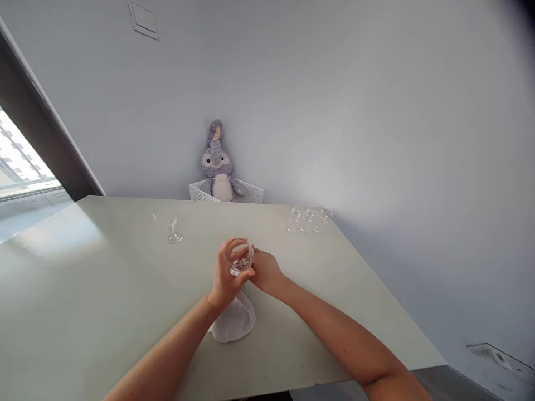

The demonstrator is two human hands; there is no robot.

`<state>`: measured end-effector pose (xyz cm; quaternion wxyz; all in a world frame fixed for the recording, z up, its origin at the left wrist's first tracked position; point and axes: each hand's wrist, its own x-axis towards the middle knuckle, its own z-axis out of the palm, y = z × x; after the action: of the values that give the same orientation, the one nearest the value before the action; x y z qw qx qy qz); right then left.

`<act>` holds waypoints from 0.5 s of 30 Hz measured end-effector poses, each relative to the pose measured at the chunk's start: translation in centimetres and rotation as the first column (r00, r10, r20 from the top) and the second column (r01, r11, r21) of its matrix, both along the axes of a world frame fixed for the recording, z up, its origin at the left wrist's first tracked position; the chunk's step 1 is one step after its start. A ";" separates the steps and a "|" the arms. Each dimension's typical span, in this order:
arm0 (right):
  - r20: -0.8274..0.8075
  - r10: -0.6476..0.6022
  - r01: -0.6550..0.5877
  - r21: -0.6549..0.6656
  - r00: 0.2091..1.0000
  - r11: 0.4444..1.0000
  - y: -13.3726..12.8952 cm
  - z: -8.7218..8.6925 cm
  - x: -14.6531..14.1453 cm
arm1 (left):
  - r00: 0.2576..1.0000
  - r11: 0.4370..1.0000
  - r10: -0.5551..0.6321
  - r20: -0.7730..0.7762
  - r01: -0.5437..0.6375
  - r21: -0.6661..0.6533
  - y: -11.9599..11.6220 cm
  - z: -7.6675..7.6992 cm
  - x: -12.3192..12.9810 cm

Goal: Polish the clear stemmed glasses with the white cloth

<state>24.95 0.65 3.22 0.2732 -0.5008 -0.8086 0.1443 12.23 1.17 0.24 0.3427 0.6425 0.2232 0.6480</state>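
Observation:
My left hand (pixel 226 278) is wrapped around the bowl of a clear stemmed glass (pixel 239 253), its round rim tilted up toward me. Pressed close against the lower part of that glass is my right hand (pixel 266 270), with curled fingers mostly hidden behind the glass and the left hand. What the right fingers grip cannot be made out. A white cloth (pixel 234 322) shows just below both hands, partly covered by the left wrist; whether it hangs from a hand or lies on the table is unclear.
Another stemmed glass (pixel 173 231) stands on the pale table (pixel 125 312) at the left. At the back right corner is a group of several stemmed glasses (pixel 309 217). Behind the far edge, a purple plush toy (pixel 216 161) sits in a white basket (pixel 253 193) against the wall.

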 end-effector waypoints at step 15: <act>-0.341 -0.679 0.582 -0.351 0.650 0.733 7.6 -6.3 13.2 | 0.555 0.595 0.719 0.419 -0.179 -0.784 5.6 -0.1 -7.6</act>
<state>38.13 8.26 -3.09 0.4298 -0.7302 -0.4764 0.2350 4.66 6.74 0.17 0.4092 0.0884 0.4575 0.7845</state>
